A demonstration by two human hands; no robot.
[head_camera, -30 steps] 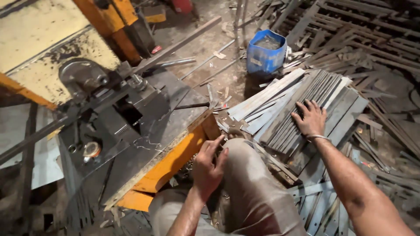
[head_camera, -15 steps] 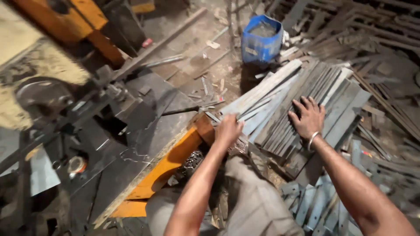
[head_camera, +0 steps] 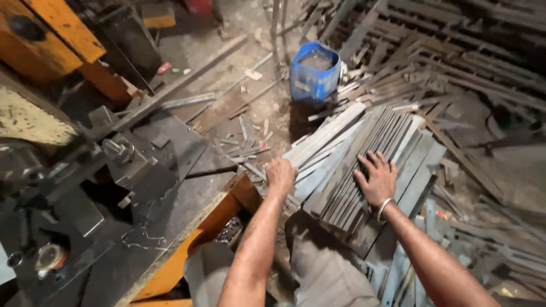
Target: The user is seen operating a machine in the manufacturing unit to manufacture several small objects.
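Head view, single frame.

Right hand (head_camera: pixel 376 181): palm down, fingers spread apart, pressed flat on the stack of grey metal strips (head_camera: pixel 364 153). A metal bangle (head_camera: pixel 384 207) sits on the wrist. No grasp; the hand rests on top of the strips.

Left hand (head_camera: pixel 281 174): fingers curled together in a fist at the near end of the lighter strips (head_camera: pixel 318 149), which lie at the 9 o'clock edge of the stack. Whether the fist is clamped on a strip end cannot be told; the knuckles hide it.

Stack position: centre of the frame, strips running from about 7 o'clock up toward 1 o'clock, lying on the cluttered floor. It sits just past the person's knees, which are covered in grey trousers (head_camera: pixel 324 267).

Surroundings:
- Blue container (head_camera: pixel 314 73) at 12 o'clock from the stack, near but not touching it, upright, with grey contents.
- Dark steel machine bed (head_camera: pixel 153 187) at 9 o'clock from the left hand, with an orange frame edge (head_camera: pixel 187 250) beneath it.
- Orange beam (head_camera: pixel 57 34) at the 10 o'clock corner.
- Loose metal scrap (head_camera: pixel 455 62) heaped from 1 to 3 o'clock, more strips (head_camera: pixel 398 278) beside the right forearm at 5 o'clock.
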